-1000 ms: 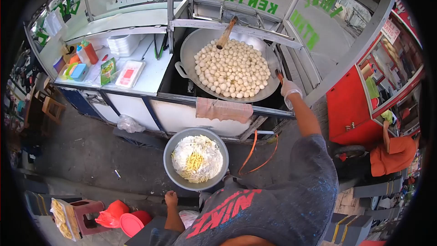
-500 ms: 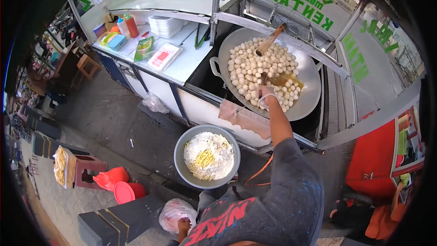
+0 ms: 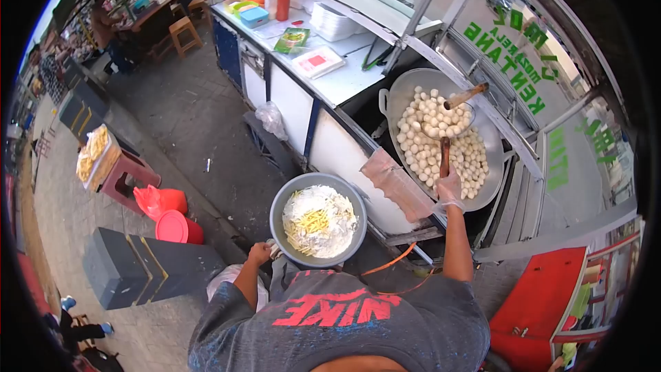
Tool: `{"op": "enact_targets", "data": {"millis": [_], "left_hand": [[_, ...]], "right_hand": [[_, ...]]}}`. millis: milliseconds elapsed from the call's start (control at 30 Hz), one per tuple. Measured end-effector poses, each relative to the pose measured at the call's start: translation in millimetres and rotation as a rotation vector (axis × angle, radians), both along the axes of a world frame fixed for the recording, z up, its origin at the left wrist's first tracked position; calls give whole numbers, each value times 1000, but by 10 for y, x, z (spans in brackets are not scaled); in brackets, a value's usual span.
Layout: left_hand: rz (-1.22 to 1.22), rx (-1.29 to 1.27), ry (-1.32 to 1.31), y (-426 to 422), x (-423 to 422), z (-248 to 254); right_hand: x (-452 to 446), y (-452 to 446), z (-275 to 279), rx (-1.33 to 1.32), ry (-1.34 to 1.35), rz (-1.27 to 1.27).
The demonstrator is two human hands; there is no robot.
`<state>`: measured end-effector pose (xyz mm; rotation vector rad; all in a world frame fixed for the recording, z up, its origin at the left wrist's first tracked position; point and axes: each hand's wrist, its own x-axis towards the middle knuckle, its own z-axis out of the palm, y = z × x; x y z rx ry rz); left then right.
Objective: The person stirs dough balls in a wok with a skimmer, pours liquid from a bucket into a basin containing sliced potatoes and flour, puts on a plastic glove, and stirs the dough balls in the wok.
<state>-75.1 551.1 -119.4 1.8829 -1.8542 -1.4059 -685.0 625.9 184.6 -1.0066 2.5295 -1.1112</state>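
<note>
My right hand (image 3: 449,189), in a clear plastic glove, is closed round the wooden handle (image 3: 445,155) of a strainer over the large wok (image 3: 500,172). Pale round balls (image 3: 435,120) lie in the strainer, and more balls (image 3: 420,155) fill the wok around it. A second wooden handle (image 3: 467,96) slants across the wok's upper part. My left hand (image 3: 260,253) is bare, beside the left rim of a grey basin (image 3: 277,217) holding white flour and yellow strips (image 3: 311,222). Its fingers look curled at something pale, too small to make out.
The cart's counter (image 3: 352,83) carries sauce bottles (image 3: 283,3), white trays (image 3: 332,22) and a green packet (image 3: 292,40). A pinkish cloth (image 3: 397,184) hangs at its edge. At left stand a stool (image 3: 129,178), a red tub (image 3: 178,227) and a grey block (image 3: 116,269).
The view has turned right. My right hand has moved from the wok's edge to over the balls, and the strainer now holds some. My left hand has moved from the plastic bag towards the basin.
</note>
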Motion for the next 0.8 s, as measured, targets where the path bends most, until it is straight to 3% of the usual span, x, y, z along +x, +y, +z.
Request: {"op": "enact_targets", "data": {"millis": [33, 267, 367, 467, 533, 600, 633, 667, 767, 800], "left_hand": [[-75, -88, -86, -98, -75, 13], [-93, -95, -120, -295, -529, 315], [-97, -138, 11, -214, -569, 335], [-54, -245, 84, -4, -275, -23], [95, -53, 58, 221, -26, -27], [30, -75, 109, 489, 476, -447], [178, 93, 77, 637, 545, -352], [323, 264, 45, 792, 604, -231], [386, 351, -6, 1179, 831, -191], [377, 357, -27, 1266, 865, -135]], "right_hand": [[77, 148, 73, 61, 215, 22], [167, 1088, 455, 596, 505, -200], [-320, 1403, 536, 712, 510, -273], [-700, 1494, 710, 844, 432, -290], [-998, 1482, 514, 853, 327, -218], [-1030, 1252, 333, 813, 252, -155], [-1102, 1116, 157, 776, 229, -107], [-1271, 963, -156, 692, 210, -119], [-1736, 294, -1379, 466, -36, -173], [-1445, -8, -1269, 321, -190, -215]]}}
